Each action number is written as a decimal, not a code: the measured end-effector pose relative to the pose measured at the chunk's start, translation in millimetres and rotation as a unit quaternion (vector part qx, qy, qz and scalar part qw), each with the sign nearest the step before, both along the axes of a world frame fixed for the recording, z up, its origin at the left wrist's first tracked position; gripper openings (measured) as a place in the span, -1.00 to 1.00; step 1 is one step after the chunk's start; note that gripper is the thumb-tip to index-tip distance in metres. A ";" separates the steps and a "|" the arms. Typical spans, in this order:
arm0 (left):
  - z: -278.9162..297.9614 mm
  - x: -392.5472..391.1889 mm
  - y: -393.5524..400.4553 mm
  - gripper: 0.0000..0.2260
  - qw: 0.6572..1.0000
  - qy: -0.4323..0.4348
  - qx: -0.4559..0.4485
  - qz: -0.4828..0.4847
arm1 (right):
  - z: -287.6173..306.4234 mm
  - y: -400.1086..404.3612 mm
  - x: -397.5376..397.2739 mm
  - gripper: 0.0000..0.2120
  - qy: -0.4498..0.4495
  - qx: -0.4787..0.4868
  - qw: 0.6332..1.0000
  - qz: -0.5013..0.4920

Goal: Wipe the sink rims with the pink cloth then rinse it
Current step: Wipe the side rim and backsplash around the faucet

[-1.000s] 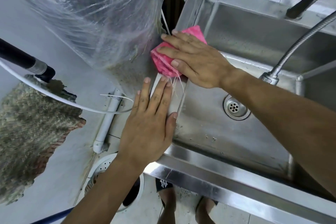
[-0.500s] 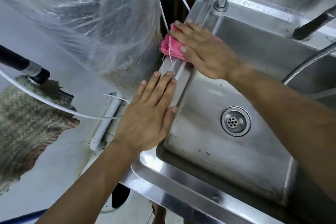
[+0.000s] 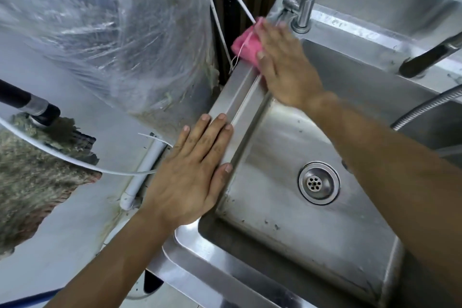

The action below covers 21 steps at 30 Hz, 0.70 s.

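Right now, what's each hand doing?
Left hand: open, flat on the steel sink rim.
Right hand: open, pressing the pink cloth on the rim.

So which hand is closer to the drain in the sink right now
Left. The left hand lies flat on the sink's side rim, level with the drain across the basin. The right hand presses the pink cloth at the rim's far corner, farther off.

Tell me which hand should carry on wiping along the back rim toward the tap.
Right. The right hand already presses the pink cloth onto the rim's far corner beside the tap; the left hand lies flat on the side rim, bracing.
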<state>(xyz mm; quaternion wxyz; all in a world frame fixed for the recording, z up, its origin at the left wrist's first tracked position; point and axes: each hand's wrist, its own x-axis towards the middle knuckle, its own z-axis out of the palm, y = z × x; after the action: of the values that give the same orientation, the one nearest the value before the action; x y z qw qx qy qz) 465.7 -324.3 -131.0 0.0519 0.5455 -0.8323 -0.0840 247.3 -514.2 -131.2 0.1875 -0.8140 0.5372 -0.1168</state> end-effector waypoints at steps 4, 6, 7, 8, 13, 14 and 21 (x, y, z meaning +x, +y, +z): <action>1.5 1.3 -1.3 -0.46 1.000 0.017 0.013 0.003 | 9.1 -18.6 2.9 -0.46 -0.014 0.000 0.998 -0.069; 5.9 -3.6 -9.0 -0.48 1.000 0.017 0.018 0.005 | 8.3 3.1 13.1 -0.45 -0.015 0.010 0.996 -0.085; 8.3 -9.7 -17.4 -0.48 1.000 0.010 0.013 0.007 | 7.3 18.2 17.6 -0.44 -0.021 0.013 0.997 -0.076; 9.8 -17.4 -27.8 -0.47 1.000 0.003 0.011 0.012 | 5.6 33.7 20.4 -0.44 -0.028 0.018 0.998 -0.058; 2.9 -34.2 -54.8 -0.40 0.999 -0.032 0.019 0.028 | -3.7 45.8 10.4 -0.45 -0.017 0.010 1.000 0.021; 0.2 -32.6 -53.9 -0.41 0.999 -0.030 0.014 0.027 | -4.0 35.4 7.7 -0.45 -0.006 -0.002 1.000 0.022; -0.3 -34.8 -55.6 -0.43 0.999 -0.035 0.015 0.025 | 6.9 -23.4 3.9 -0.45 0.027 -0.034 0.997 -0.064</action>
<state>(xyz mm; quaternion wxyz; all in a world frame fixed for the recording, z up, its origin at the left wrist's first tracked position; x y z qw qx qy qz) 430.9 -380.0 -131.3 0.0165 0.5696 -0.8182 -0.0765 251.3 -537.6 -124.3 0.1372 -0.7865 0.5890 -0.1249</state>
